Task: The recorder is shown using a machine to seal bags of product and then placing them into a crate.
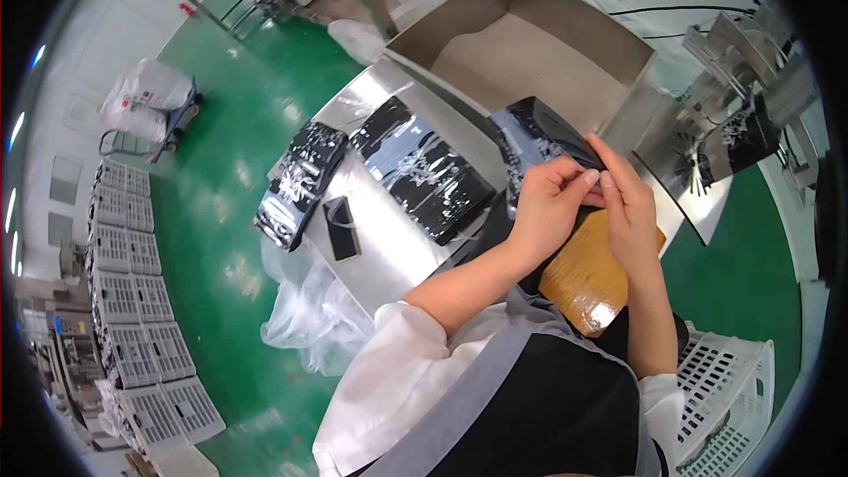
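Observation:
My left hand (553, 205) and my right hand (623, 205) meet at the corner of a glossy black plastic bag (540, 132). Both sets of fingertips pinch its edge, and the fingers hide part of it. The bag bears pale printing and lies over the edge of the stainless-steel table (377, 258). Left of it, a wide stack of black printed plastic bags (424, 172) rests on the tabletop. Farther left lies a narrower pile of similar bags (301, 185). A dark smartphone (342, 230) is near the table's front edge.
A deep metal tray (530, 53) adjoins the table. To the right stands a metal machine (742, 73) with a black bag (742, 139) on it. A wooden stool seat (586, 271) and white plastic crate (722, 371) are near me. Stacked crates (136, 278) and a loaded trolley (156, 119) stand left.

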A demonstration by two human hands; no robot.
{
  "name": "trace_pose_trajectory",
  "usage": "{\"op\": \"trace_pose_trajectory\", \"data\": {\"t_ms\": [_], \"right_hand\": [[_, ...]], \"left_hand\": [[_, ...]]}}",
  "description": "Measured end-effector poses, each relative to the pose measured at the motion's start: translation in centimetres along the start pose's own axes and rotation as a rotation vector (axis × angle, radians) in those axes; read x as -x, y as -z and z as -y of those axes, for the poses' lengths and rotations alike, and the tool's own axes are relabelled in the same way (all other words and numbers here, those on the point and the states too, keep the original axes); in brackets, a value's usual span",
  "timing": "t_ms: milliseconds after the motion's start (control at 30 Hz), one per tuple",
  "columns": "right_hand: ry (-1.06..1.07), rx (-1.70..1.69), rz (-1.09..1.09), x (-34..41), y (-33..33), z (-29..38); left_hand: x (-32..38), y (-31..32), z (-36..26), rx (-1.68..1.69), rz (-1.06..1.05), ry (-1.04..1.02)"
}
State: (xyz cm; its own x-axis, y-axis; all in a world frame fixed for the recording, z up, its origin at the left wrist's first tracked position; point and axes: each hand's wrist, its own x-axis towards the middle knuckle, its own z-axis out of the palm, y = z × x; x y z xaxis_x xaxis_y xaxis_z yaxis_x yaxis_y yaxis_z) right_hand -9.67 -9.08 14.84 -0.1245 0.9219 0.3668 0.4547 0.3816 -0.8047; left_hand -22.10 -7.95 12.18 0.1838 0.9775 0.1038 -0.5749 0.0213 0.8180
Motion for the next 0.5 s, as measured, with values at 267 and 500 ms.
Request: {"op": "trace_pose_trajectory", "data": {"t_ms": [267, 500], "right_hand": [[-0.038, 0.184, -0.038, 3.2, 6.2, -0.8], [-0.210, -0.120, -0.049, 4.2, 11.2, -1.5]], "left_hand": [[-2.8, -3.4, 3.3, -0.462, 0.256, -0.092], [-4.5, -6.4, 3.8, -0.460, 0.658, 0.064]]}}
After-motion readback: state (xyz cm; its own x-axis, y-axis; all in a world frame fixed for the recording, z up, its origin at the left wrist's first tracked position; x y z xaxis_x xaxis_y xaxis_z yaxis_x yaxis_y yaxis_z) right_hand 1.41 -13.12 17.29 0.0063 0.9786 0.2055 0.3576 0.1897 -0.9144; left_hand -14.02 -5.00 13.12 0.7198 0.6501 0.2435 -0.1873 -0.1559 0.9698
